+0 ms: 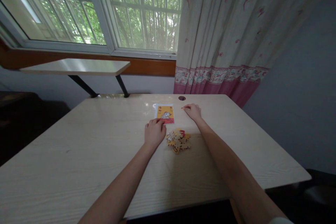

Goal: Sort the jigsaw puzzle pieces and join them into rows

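Note:
A picture card (165,111) lies on the desk, showing a white cartoon animal on yellow with a red strip along the bottom. My left hand (155,133) rests at its lower left corner, fingers lying loosely over the edge. Just below and right of that hand is a pile of jigsaw puzzle pieces (178,140), some plain wood-coloured, others yellow, white or red. Right of the card, my right hand (193,112) is closed in a pinch on a small puzzle piece (182,108), mostly hidden by the fingertips, at the desk surface.
The pale wood desk (99,154) has a round cable hole (182,98) at the back. A raised shelf (86,66) on dark legs stands at the back left. Behind the desk are a barred window (147,14) and a patterned curtain (223,35).

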Tool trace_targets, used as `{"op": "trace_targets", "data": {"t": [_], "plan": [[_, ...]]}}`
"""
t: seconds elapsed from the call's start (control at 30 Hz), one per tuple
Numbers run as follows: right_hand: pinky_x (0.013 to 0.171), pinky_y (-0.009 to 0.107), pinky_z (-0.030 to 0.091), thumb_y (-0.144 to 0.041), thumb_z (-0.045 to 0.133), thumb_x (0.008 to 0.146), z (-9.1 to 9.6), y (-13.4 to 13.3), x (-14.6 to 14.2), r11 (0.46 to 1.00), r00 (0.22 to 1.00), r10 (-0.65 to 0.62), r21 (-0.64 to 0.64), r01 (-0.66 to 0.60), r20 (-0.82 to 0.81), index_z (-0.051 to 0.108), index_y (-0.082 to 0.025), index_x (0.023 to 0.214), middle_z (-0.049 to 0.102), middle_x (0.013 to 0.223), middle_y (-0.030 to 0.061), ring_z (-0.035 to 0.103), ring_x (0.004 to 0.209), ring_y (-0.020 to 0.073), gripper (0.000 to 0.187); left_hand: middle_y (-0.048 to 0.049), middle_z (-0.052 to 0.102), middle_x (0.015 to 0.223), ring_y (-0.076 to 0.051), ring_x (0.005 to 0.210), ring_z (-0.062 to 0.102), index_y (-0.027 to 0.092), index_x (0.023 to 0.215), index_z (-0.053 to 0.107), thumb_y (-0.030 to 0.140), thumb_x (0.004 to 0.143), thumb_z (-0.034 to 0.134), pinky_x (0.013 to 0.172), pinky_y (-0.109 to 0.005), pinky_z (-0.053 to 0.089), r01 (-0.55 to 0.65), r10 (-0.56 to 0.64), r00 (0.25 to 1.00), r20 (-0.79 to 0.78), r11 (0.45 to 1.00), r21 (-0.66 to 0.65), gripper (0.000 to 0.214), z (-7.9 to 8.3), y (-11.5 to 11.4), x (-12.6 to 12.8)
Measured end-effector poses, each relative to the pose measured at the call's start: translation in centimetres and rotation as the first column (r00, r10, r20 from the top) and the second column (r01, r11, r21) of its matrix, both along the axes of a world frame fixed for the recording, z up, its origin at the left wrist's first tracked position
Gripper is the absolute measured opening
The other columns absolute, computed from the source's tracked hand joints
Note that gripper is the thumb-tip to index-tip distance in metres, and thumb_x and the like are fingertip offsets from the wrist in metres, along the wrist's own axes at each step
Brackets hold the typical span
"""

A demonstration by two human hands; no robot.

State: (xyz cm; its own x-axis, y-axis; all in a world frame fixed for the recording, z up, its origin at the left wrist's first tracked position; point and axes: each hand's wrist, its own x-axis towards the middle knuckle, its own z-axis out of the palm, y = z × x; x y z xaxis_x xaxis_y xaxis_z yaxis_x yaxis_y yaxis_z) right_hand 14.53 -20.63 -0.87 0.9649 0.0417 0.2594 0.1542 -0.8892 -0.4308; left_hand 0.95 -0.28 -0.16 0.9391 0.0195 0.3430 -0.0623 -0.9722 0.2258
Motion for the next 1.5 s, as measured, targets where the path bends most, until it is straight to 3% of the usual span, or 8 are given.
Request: {"op": "trace_targets", "data": {"t": [0.37, 0.53, 0.6, 0.7, 0.77, 0.9, 1.03, 1.5], "plan": [[0.084, 0.033, 0.038, -0.038, 0.052, 0.08, 0.2, -0.2, -0.1, 0.995, 0.999, 0.039, 0.087, -0.041, 0.018, 0.068, -0.026, 0.09, 0.066, 0.096, 0.0031, 0.054, 0.096, 0.0211, 0.023, -0.0093, 0.061, 0.106, -0.026, 0.099, 0.051, 0.021, 0.099, 0.064, 0.025, 0.081, 0.045, 0.082, -0.039, 0.039, 0.028, -0.026, 0.999, 0.039, 0.999, -0.036, 0.027, 0.1, -0.1, 0.0], [0.077, 0.025, 0.042, -0.029, 0.047, 0.083, 1.1, -0.1, -1.1, 0.968, 0.983, 0.18, 0.172, -0.184, 0.035, 0.065, -0.019, 0.098, 0.066, 0.097, 0.0036, 0.057, 0.086, 0.0142, 0.026, -0.0096, 0.06, 0.107, -0.026, 0.099, 0.05, 0.02, 0.099, 0.063, 0.025, 0.082, 0.045, 0.082, -0.04, 0.038, 0.038, -0.037, 0.998, 0.047, 0.999, -0.011, 0.026, 0.2, -0.2, 0.0], [0.07, 0.022, 0.043, -0.028, 0.05, 0.081, 1.7, -0.4, -2.3, 0.912, 0.932, 0.361, 0.215, -0.35, -0.016, 0.066, -0.018, 0.094, 0.067, 0.091, 0.0029, 0.057, 0.077, 0.0122, 0.024, -0.0096, 0.059, 0.107, -0.027, 0.099, 0.05, 0.02, 0.098, 0.063, 0.025, 0.081, 0.045, 0.082, -0.04, 0.038, 0.043, -0.042, 0.998, 0.053, 0.999, -0.01, 0.025, 0.2, -0.2, 0.0], [0.062, 0.02, 0.041, -0.03, 0.055, 0.077, 2.6, -1.3, -4.5, 0.738, 0.727, 0.665, 0.3, -0.605, -0.17, 0.068, -0.016, 0.091, 0.068, 0.081, 0.0028, 0.055, 0.067, 0.0107, 0.024, -0.0094, 0.059, 0.107, -0.026, 0.097, 0.05, 0.02, 0.097, 0.064, 0.025, 0.081, 0.046, 0.082, -0.04, 0.038, 0.044, -0.043, 0.997, 0.062, 0.999, -0.014, 0.024, 0.2, -0.2, 0.0], [0.061, 0.021, 0.041, -0.032, 0.058, 0.075, 3.0, -2.1, -5.8, 0.691, 0.652, 0.721, 0.304, -0.656, -0.234, 0.068, -0.015, 0.093, 0.067, 0.081, 0.0037, 0.054, 0.065, 0.0107, 0.026, -0.0093, 0.059, 0.106, -0.026, 0.097, 0.05, 0.02, 0.096, 0.064, 0.025, 0.081, 0.046, 0.082, -0.04, 0.038, 0.053, -0.051, 0.996, 0.073, 0.998, -0.021, 0.024, 0.2, -0.2, 0.0], [0.066, 0.023, 0.042, -0.036, 0.063, 0.072, 2.7, -2.8, -7.3, 0.723, 0.697, 0.691, 0.185, -0.665, -0.193, 0.068, -0.016, 0.097, 0.066, 0.085, 0.0058, 0.055, 0.072, 0.0137, 0.032, -0.0091, 0.059, 0.105, -0.026, 0.098, 0.05, 0.02, 0.094, 0.064, 0.026, 0.082, 0.045, 0.082, -0.04, 0.038, 0.091, -0.087, 0.992, 0.096, 0.995, -0.042, 0.023, 0.2, -0.3, -0.1], [0.074, 0.026, 0.042, -0.038, 0.06, 0.077, 1.9, -2.3, -8.0, 0.696, 0.689, 0.718, 0.107, -0.71, -0.1, 0.069, -0.017, 0.095, 0.066, 0.085, 0.007, 0.057, 0.079, 0.016, 0.03, -0.0085, 0.06, 0.102, -0.025, 0.099, 0.051, 0.02, 0.093, 0.064, 0.026, 0.082, 0.045, 0.082, -0.039, 0.039, 0.149, -0.142, 0.984, 0.107, 0.987, -0.054, 0.022, 0.3, -0.6, -0.2], [0.076, 0.024, 0.04, -0.019, 0.058, 0.074, 1.9, -1.8, -8.8, 0.735, 0.722, 0.678, 0.169, -0.657, -0.137, 0.068, -0.018, 0.083, 0.064, 0.083, 0.0033, 0.055, 0.08, 0.0144, 0.014, -0.0075, 0.061, 0.102, -0.025, 0.1, 0.051, 0.02, 0.095, 0.063, 0.019, 0.079, 0.046, 0.085, -0.039, 0.039, 0.258, -0.251, 0.965, 0.077, 0.962, -0.093, 0.023, 0.1, -1.0, -0.3]]}}
